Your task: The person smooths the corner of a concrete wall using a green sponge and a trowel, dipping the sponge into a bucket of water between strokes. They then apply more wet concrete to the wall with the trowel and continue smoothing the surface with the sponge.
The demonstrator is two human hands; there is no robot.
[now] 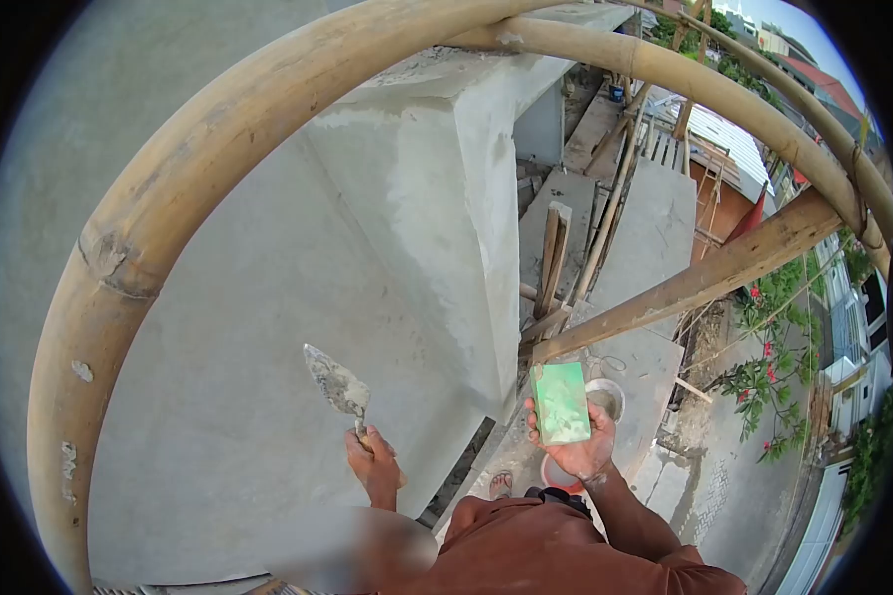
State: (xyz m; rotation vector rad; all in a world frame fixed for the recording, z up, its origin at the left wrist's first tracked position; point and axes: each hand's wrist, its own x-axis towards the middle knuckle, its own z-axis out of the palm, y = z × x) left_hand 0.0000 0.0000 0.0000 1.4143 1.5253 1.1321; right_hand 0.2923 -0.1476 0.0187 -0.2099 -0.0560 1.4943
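My left hand [372, 461] grips the handle of a pointed trowel [337, 385]. Its mortar-smeared blade points up and left, close to the grey plastered wall [238, 327]. My right hand [583, 451] holds a green rectangular float [560, 402] flat face up, out over the drop beside the wall. My brown-clothed body [546, 545] fills the lower middle, and a bare foot [501, 484] shows below.
A thick bamboo pole [159, 208] arcs across in front of me and a second one [714, 84] runs to the right. A wooden beam [704, 278] slants under it. A plastered column [437, 198] juts out. Far below are buckets [605, 397], slabs and a flowering bush [764, 367].
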